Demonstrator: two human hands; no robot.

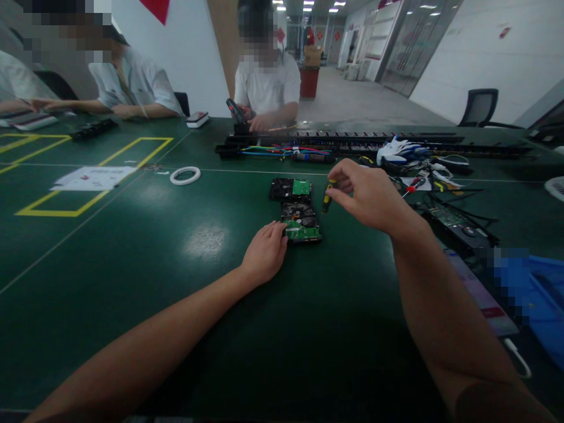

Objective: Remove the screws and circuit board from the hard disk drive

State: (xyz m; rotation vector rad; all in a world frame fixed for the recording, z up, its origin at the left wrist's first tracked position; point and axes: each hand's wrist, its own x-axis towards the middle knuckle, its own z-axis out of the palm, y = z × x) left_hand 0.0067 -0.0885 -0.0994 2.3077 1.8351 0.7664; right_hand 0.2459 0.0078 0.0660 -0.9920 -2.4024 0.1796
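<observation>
A hard drive lies on the green table, its green circuit board facing up at the near end. My left hand grips its left edge, fingers bent and close together. Above and to the right, my right hand holds a screwdriver with a yellow and dark handle between thumb and fingers. The screwdriver's shaft points down toward the drive's right edge; I cannot tell whether the tip touches it. Directly behind this drive lies a second hard drive, black with a green board.
A white tape roll and paper sheets lie to the left. Long black strips with coloured wires run across the back. Gloves, an opened device, a phone and a blue tray crowd the right. Other people sit opposite.
</observation>
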